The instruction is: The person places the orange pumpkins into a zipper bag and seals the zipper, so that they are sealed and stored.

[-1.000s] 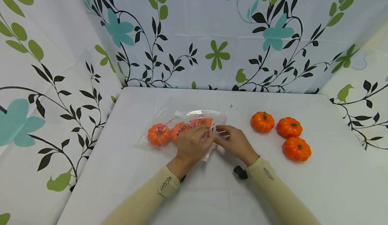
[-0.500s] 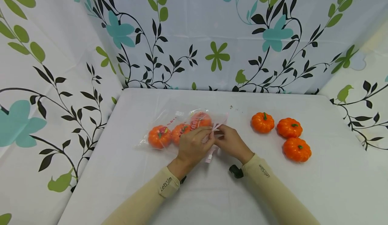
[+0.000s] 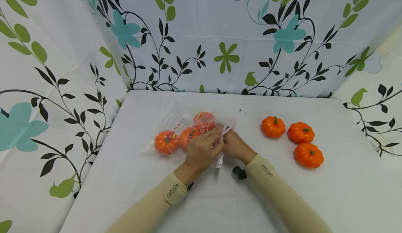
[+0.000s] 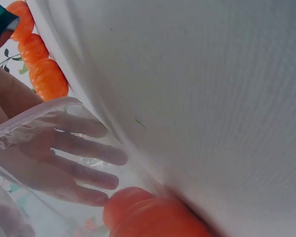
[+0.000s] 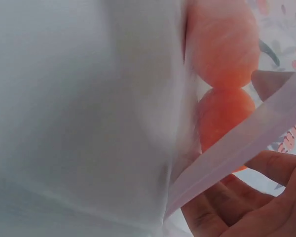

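The right hand (image 3: 235, 145) reaches through the mouth of a clear plastic bag (image 3: 168, 116); through the film, the left wrist view shows its fingers straight and slightly spread, holding nothing, the tips just beside an orange pumpkin, contact impossible to judge. The left hand (image 3: 201, 152) is bent at the wrist, its fingers curled in and pinching the bag's pale pink edge strip (image 5: 246, 140). Both forearms, in beige sleeves (image 3: 285, 194), slant inward from the near side of the white table (image 3: 216, 205). The bag lies flat there, left of centre, holding three pumpkins: one at the left (image 3: 166, 142), a middle one (image 3: 188, 137) beside it and partly hidden by the left hand, and a third (image 3: 204, 119) farther back under red lettering. Outside, to the right, three loose pumpkins (image 3: 300, 133) sit close together.
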A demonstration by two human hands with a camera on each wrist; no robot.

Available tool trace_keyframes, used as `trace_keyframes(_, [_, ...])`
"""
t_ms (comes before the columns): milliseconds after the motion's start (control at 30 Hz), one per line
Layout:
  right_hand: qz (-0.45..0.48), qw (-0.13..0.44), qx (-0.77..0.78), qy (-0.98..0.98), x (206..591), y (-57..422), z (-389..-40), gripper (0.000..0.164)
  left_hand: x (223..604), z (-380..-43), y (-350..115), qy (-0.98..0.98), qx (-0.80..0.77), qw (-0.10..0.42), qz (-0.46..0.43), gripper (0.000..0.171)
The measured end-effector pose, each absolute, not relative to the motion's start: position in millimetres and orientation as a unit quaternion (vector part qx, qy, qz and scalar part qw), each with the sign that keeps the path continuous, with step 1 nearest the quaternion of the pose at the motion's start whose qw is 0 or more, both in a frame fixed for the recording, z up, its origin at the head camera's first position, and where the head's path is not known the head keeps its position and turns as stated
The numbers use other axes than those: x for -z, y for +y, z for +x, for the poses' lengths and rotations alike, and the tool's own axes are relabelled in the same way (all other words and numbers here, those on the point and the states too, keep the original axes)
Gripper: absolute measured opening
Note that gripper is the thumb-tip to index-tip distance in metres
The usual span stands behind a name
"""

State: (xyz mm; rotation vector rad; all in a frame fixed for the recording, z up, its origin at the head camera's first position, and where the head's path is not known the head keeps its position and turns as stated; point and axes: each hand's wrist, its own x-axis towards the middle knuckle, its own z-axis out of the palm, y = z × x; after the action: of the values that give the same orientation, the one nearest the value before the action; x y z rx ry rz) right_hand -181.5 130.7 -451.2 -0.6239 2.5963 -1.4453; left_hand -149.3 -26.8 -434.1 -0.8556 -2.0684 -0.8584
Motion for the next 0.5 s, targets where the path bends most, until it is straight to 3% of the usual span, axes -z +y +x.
trace_keyframes(233, [-0.26, 0.013, 0.435, 0.862, 452.5, 128.5, -187.0, 0.051, 434.5, -149.6, -25.4, -0.798, 0.333, 0.369, -0.34, 0.006])
trace_keyframes(400, [-0.218, 0.076, 0.477, 0.848, 452.7, 132.4, -182.9, 0.057, 435.1, -149.2, -25.7, -0.802, 0.339, 0.359, -0.337, 0.008])
trace_keyframes(500, [-0.187, 0.083, 0.474, 0.856, 450.7, 139.9, -175.6, 0.052, 434.1, -149.9, -26.3, -0.803, 0.343, 0.356, -0.334, 0.009])
